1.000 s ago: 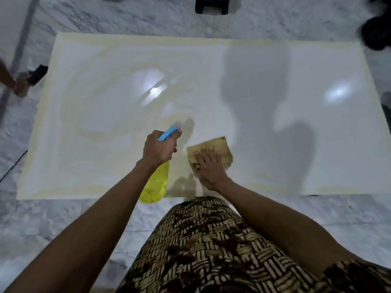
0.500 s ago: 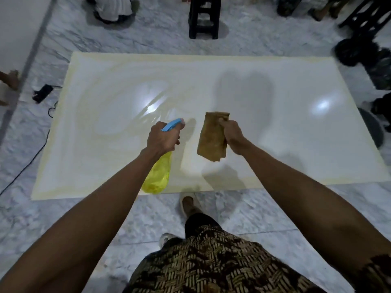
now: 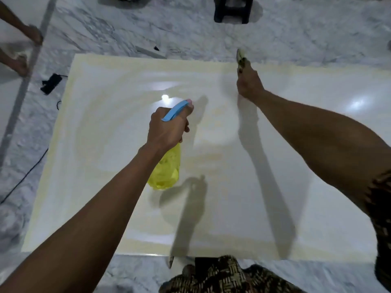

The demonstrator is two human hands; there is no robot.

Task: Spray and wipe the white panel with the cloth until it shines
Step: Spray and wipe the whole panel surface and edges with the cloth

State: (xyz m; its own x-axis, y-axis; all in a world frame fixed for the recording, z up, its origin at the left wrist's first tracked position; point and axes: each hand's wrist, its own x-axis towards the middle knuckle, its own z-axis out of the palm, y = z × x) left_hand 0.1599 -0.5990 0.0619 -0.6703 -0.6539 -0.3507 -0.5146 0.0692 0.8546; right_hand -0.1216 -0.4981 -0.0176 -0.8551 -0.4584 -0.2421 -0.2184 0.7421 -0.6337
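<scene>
The large white panel [image 3: 317, 166] lies flat on the marble floor, glossy, with yellowish streaks and borders. My left hand [image 3: 167, 130] grips a yellow spray bottle [image 3: 167, 170] with a blue trigger head, held above the panel's middle. My right hand [image 3: 249, 83] is stretched toward the panel's far edge and grips the brownish cloth [image 3: 241, 58], of which only a blurred bunched end shows above the fist. Shadows of both arms fall across the panel.
A black stool [image 3: 232, 9] stands on the floor beyond the panel. A black power strip [image 3: 50, 83] with a cable lies at the left. Another person's feet [image 3: 31, 34] show at the far left. My patterned garment [image 3: 222, 275] is at the near edge.
My right hand lifted the cloth off the near part of the panel and carried it out toward the far edge. My left hand kept the spray bottle over the middle.
</scene>
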